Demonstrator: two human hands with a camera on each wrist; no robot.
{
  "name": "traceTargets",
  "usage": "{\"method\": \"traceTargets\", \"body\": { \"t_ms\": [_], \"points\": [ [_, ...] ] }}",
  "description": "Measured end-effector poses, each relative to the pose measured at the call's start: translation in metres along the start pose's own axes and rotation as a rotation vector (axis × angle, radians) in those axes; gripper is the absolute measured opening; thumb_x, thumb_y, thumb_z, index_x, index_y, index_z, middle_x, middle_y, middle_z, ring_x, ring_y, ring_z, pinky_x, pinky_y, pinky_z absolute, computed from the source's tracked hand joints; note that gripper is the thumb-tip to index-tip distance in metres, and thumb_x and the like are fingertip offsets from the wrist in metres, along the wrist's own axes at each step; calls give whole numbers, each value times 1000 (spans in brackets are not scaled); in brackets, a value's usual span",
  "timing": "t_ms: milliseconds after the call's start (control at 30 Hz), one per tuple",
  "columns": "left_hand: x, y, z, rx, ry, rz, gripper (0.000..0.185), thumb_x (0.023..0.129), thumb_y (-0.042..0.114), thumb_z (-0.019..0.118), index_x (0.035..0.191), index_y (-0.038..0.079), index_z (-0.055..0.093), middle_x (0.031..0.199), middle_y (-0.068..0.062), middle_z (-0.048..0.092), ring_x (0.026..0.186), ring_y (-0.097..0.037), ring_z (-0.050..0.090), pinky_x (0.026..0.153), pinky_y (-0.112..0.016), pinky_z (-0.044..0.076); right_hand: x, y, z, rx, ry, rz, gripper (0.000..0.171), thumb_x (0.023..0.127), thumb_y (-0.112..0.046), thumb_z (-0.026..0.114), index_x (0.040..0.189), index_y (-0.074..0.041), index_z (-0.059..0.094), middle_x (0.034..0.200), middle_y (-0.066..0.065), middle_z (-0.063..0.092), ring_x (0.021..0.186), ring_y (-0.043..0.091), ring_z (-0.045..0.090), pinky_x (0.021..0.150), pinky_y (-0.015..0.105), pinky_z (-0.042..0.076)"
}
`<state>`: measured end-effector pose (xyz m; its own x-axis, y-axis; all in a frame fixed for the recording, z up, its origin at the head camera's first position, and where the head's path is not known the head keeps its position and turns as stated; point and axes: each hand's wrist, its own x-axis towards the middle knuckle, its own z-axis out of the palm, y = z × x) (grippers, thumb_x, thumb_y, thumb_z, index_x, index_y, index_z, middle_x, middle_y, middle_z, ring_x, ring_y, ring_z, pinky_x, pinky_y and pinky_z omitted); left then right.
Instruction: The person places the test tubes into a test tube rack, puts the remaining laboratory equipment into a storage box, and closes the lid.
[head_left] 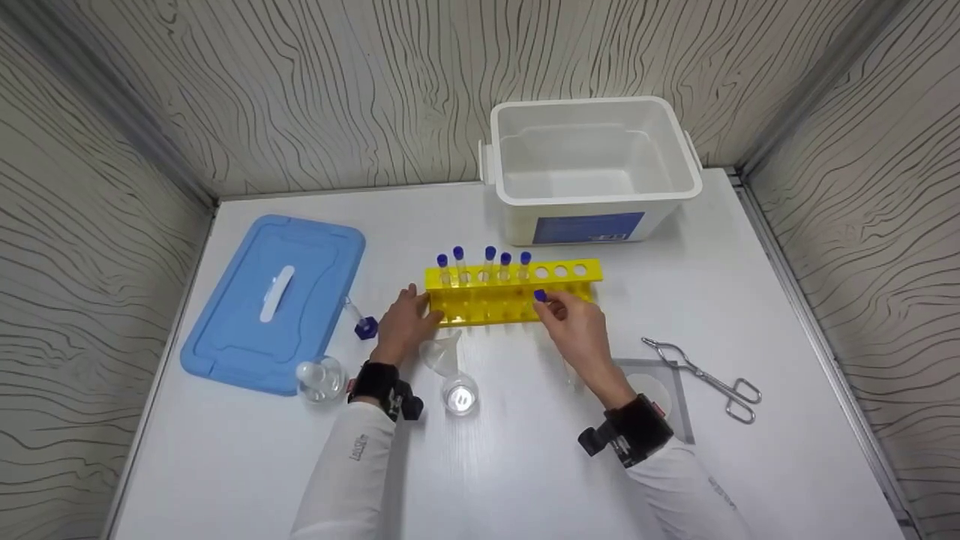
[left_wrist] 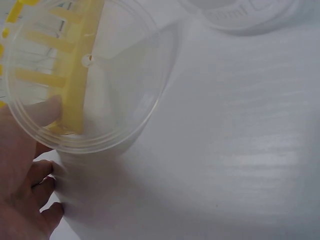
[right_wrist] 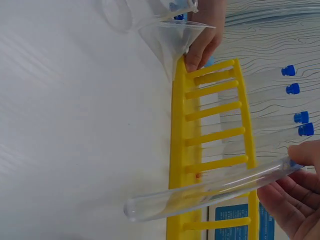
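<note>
A yellow test-tube rack [head_left: 514, 298] stands mid-table with several blue-capped tubes [head_left: 489, 264] upright in its back row. My left hand [head_left: 420, 304] grips the rack's left end, seen in the right wrist view as fingers [right_wrist: 200, 52] curled on the end bar. My right hand [head_left: 551, 300] pinches a clear blue-capped test tube [head_left: 540, 295] by its cap end at the rack's front row. In the right wrist view this tube [right_wrist: 200, 197] lies slanted across the rack [right_wrist: 177, 150], its round bottom past the rack's base.
An open white bin [head_left: 592, 191] stands behind the rack, a blue lid [head_left: 274, 300] at the left. A clear funnel [head_left: 441, 352], a small glass beaker [head_left: 460, 394], a round flask [head_left: 321, 379], a loose capped tube [head_left: 361, 321], metal tongs [head_left: 705, 379] and a grey mat [head_left: 679, 390] lie nearby.
</note>
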<state>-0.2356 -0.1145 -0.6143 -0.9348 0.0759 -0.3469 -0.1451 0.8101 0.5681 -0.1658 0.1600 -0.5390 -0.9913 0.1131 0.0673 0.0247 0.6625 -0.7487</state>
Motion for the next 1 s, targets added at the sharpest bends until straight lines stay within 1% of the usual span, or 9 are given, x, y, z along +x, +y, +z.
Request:
{"method": "traceTargets", "body": {
  "t_ms": [133,233,333,500,567,667,767,867,1000],
  "points": [
    [0,0,0,-8,3,-1,62,96,44,54,150,14,42,165,-11,23,155,-34,18,124,-56,19,1,-8,-10,26,52,-48,30,93,-27,69,109,-1,72,89,9,75,77,19,68,67,25,58],
    [0,0,0,-21,1,-9,63,96,44,55,150,14,43,166,-11,23,155,-33,18,124,-56,19,3,-13,-18,59,99,-89,30,93,-26,69,110,-1,72,94,11,76,80,20,70,70,27,60],
    [0,0,0,-22,1,-7,62,97,44,54,150,14,43,165,-11,23,155,-33,18,124,-56,19,6,-16,-26,95,151,-114,31,94,-27,69,111,-2,71,98,11,76,83,21,71,74,30,61],
    [0,0,0,5,11,16,62,97,43,53,150,13,43,165,-12,24,155,-33,19,124,-55,20,16,-19,-37,160,232,-175,30,94,-24,69,111,0,70,98,14,75,87,24,73,79,36,62],
    [0,0,0,10,12,17,62,97,43,53,150,13,42,165,-12,25,155,-33,19,124,-55,20,19,-20,-40,180,255,-205,28,94,-22,68,111,1,70,98,15,75,88,25,74,79,33,61],
    [0,0,0,-4,4,6,62,97,43,53,151,14,42,166,-12,23,155,-33,18,124,-56,19,23,-20,-43,206,283,-236,27,94,-19,68,112,2,69,98,15,75,88,25,74,79,19,59],
    [0,-1,1,-13,-5,-8,62,97,44,53,151,16,41,166,-10,22,155,-33,18,124,-56,19,27,-22,-44,227,301,-258,27,94,-17,67,113,3,69,99,16,75,88,26,74,78,7,53],
    [1,-1,1,-10,-5,-8,62,97,45,54,151,16,42,166,-11,22,155,-34,18,124,-56,19,30,-23,-44,243,313,-280,28,95,-15,67,113,5,68,98,17,74,87,28,74,77,4,51],
    [0,-1,0,-6,-2,-2,62,97,44,53,151,15,42,166,-11,22,154,-35,19,124,-56,20,35,-22,-42,253,315,-305,27,95,-14,66,114,5,68,99,18,74,88,29,74,77,5,51]
  ]
}}
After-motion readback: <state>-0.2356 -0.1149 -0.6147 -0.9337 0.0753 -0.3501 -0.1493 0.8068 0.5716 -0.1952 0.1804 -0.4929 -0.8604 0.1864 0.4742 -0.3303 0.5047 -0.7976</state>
